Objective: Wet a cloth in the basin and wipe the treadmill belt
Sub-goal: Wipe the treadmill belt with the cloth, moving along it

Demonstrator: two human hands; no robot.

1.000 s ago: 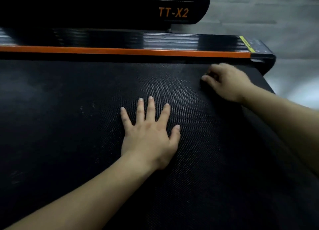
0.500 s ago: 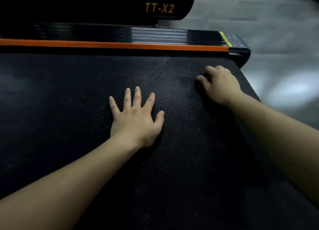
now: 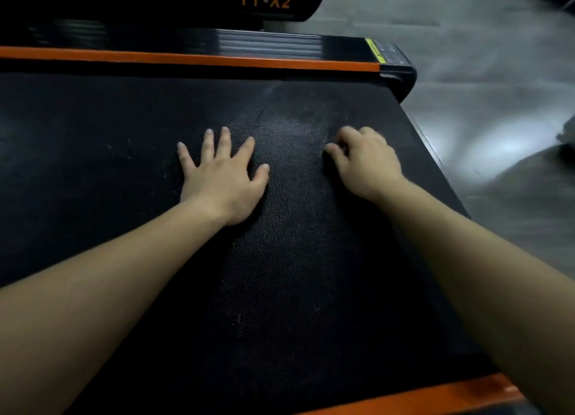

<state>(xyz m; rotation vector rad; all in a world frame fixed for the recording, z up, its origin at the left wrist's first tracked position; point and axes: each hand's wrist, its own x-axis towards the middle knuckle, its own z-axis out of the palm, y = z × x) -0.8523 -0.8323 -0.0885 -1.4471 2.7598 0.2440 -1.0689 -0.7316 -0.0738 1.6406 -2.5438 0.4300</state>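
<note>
Treadmill belt [image 3: 280, 290] fills most of the view — black, finely textured, with pale dusty specks and a lighter smudged patch between the two hands. Grey floor [image 3: 497, 87] lies off the belt's right end, with a bright reflection on it. An orange side rail [image 3: 186, 58] runs along the far edge of the belt, and a second orange strip [image 3: 435, 393] shows at the near right corner. Beyond the far rail sits a black housing [image 3: 186, 0] lettered "TT-X2" in orange. Both bare forearms reach in from the near side. The left hand [image 3: 222, 178] lies palm down on the belt, fingers spread, its grip open and holding nothing. The right hand [image 3: 365, 159] rests just beside it, nearer the belt's right end, fingers curled under — a cloth is not visible there, so I cannot tell what its grip encloses.
</note>
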